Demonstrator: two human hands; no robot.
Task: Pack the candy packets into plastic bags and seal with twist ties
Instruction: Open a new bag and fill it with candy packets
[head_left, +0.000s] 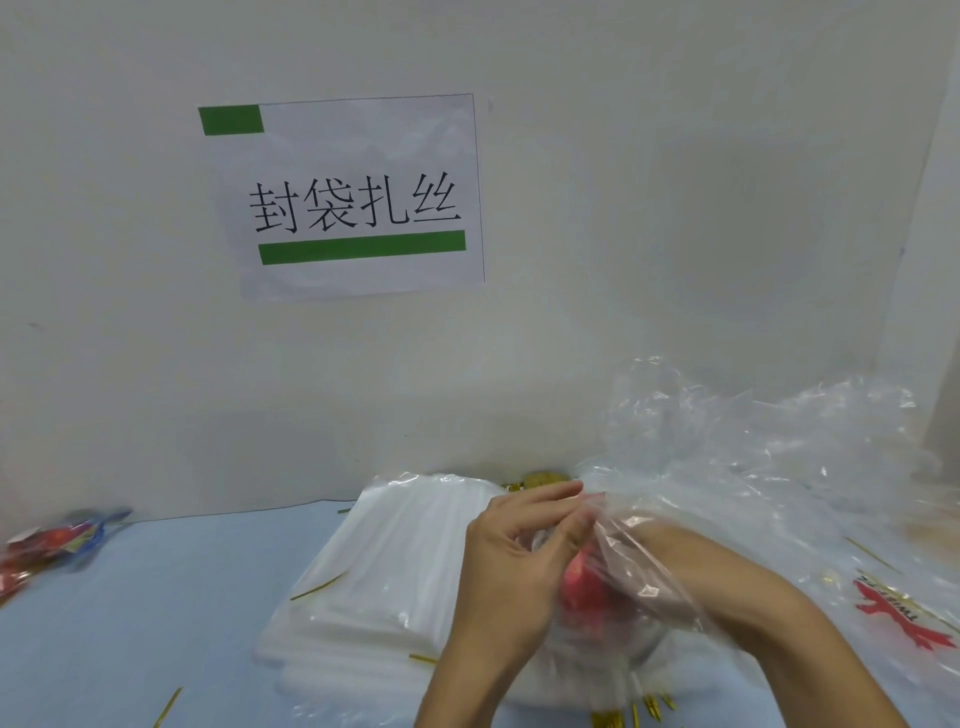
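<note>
My left hand (511, 566) pinches the edge of a clear plastic bag (623, 582) at its mouth, in front of me over the table. My right hand (670, 551) is inside that bag, covered by the film, and a red candy packet (582, 587) shows through beside it. How the right fingers lie around the packet is hidden by the plastic. More red and blue candy packets (47, 545) lie at the far left. Gold twist ties (319, 587) are scattered on the table, with a bundle of them (634, 714) at the bottom edge.
A thick stack of flat clear bags (374, 587) lies under my hands on the blue table (130, 649). Crumpled clear plastic (769, 457) piles up at the right, over a twist tie package with red print (904, 618). A paper sign (353, 197) hangs on the wall.
</note>
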